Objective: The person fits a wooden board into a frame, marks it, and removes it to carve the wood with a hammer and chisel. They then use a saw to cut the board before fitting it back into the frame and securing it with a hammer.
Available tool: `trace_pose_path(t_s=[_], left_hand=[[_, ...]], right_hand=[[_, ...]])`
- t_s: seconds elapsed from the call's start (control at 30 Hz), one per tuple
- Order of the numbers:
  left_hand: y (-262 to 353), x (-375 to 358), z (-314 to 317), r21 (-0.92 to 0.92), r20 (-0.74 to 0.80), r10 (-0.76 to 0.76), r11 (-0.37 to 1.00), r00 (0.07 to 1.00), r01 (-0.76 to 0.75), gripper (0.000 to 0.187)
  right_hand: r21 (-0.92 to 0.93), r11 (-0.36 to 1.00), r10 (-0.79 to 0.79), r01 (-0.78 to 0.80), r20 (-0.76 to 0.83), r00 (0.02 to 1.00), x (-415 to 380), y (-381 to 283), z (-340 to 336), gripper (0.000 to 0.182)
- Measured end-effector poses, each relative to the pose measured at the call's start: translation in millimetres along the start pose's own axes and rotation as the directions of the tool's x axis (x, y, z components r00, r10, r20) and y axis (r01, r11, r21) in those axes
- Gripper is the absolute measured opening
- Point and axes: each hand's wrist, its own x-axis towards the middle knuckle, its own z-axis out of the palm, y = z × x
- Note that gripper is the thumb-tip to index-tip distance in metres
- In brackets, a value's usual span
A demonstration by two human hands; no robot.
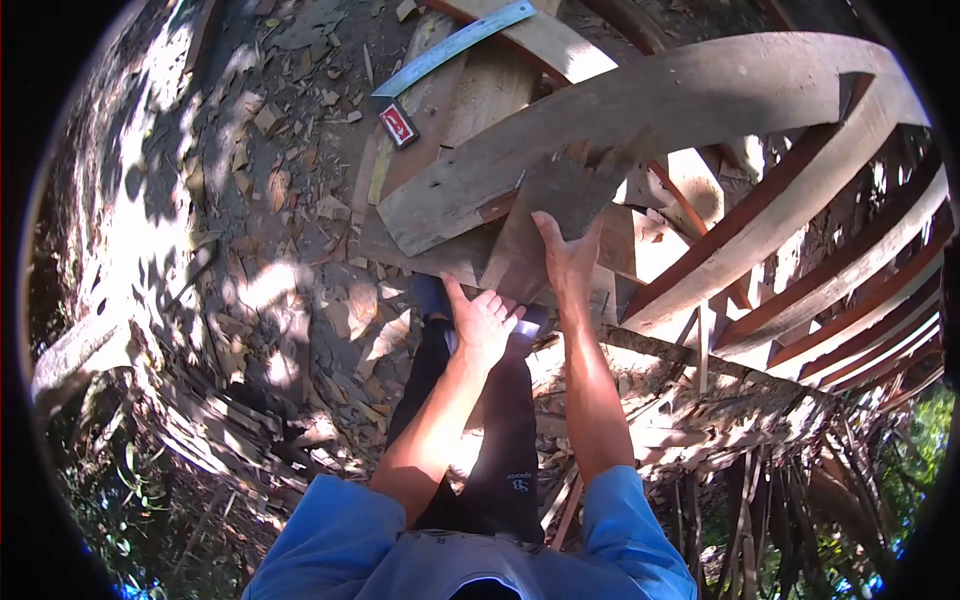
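Note:
A flat brown wooden board lies at a slant beneath a long curved plank. My right hand is closed on the board's right edge, thumb on its upper face. At the board's lower end is my left hand, its thumb raised and its fingers bent against the wood; some fingertips are hidden. Left of the curved plank's end lies a small red and black box-like object, touching the blue-grey blade of a square.
Curved wooden ribs stand in a row at the right. Wood chips and leaves cover the ground at the left. Boards lie under the square. Sticks and branches show at the lower right.

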Motion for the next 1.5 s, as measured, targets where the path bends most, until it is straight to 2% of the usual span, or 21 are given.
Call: trace_pose_path(t_s=[0.07,0.2,0.3,0.33,0.37,0.47,0.5,0.53,0.63,0.73,0.77,0.87,0.93,1.0,1.1,1.2,1.27,1.33,1.37,1.47,1.5], left_hand=[[1,8,-5,-0.017,-0.005,-0.009,1.0,1.0,0.009,0.141],[5,9,-6,-0.048,-0.019,-0.04,0.998,0.999,0.039,0.143],[6,4,-8,0.019,-0.013,-0.058,0.998,0.998,0.058,0.142],[9,6,-3,0.042,0.01,-0.064,0.997,0.998,0.064,0.143],[9,0,3,0.029,-0.055,-0.069,0.997,0.996,0.07,0.132],[9,-2,-3,0.429,-0.172,0.309,0.878,0.935,-0.211,0.117],[12,3,-2,0.65,0.068,0.64,0.553,0.765,-0.521,0.109],[13,7,5,0.709,0.377,0.787,0.094,0.488,-0.699,0.101],[3,-29,139,0.649,0.686,0.713,-0.506,0.147,-0.568,0.099],[4,9,193,0.501,0.847,0.53,-0.822,-0.045,-0.27,0.094],[5,16,200,0.443,0.885,0.459,-0.882,-0.079,-0.158,0.091],[13,44,193,0.371,0.902,0.4,-0.91,-0.159,-0.185,0.085],[18,49,188,0.337,0.915,0.369,-0.921,-0.163,-0.193,0.078],[18,50,186,0.343,0.912,0.377,-0.918,-0.164,-0.2,0.073],[14,53,188,0.375,0.885,0.432,-0.883,-0.174,-0.283,0.068],[13,53,188,0.394,0.884,0.442,-0.878,-0.149,-0.272,0.067],[13,53,188,0.403,0.878,0.459,-0.862,-0.136,-0.306,0.066],[13,57,184,0.443,0.843,0.522,-0.809,-0.127,-0.386,0.065],[13,56,185,0.426,0.86,0.495,-0.831,-0.126,-0.359,0.066],[7,57,184,0.478,0.811,0.573,-0.765,-0.117,-0.43,0.07],[6,56,184,0.512,0.799,0.592,-0.762,-0.105,-0.397,0.072]], right_hand=[[0.041,0.995,0.089,-0.092,0.08,0.993,-1,-15,-9,0.095],[0.111,0.994,-0.024,0.016,0.071,0.997,1,17,-2,0.095],[-0.048,0.998,0.034,-0.03,0.081,0.996,1,19,-9,0.097],[-0.03,0.997,0.069,-0.066,0.111,0.991,3,15,-13,0.098],[-0.01,0.995,0.102,-0.102,0.148,0.984,2,10,-17,0.1],[-0.098,0.987,0.141,-0.125,0.183,0.973,2,3,-22,0.103],[-0.154,0.98,0.154,-0.127,0.179,0.972,1,3,-24,0.104],[-0.16,0.979,0.154,-0.129,0.157,0.976,-1,4,-24,0.105],[-0.219,0.963,0.186,-0.158,0.113,0.976,-2,-1,-25,0.107],[-0.221,0.941,0.297,-0.255,0.189,0.936,-1,9,-22,0.108],[-0.165,0.979,0.128,-0.118,0.051,0.99,-6,14,-17,0.105],[-0.183,0.983,-0.005,0.011,0.035,0.999,-21,35,-37,0.094],[0.073,0.992,0.103,-0.098,-0.065,0.992,-37,58,-72,0.073],[0.367,0.912,0.279,-0.181,-0.233,0.932,-57,91,-93,0.052],[0.423,0.872,0.354,-0.245,-0.2,0.913,-61,94,-111,0.039],[0.326,0.936,0.202,-0.131,-0.194,0.96,-58,82,-80,0.037],[0.248,0.962,-0.028,0.114,-0.325,0.945,-44,58,-61,0.034],[0.225,0.965,-0.043,0.135,-0.373,0.927,-41,49,-41,0.035],[0.209,0.967,-0.051,0.145,-0.399,0.916,-39,47,-30,0.036],[0.173,0.984,0.099,-0.046,-0.308,0.946,-25,47,12,0.041],[0.197,0.98,0.103,-0.043,-0.306,0.946,-26,52,15,0.047]])
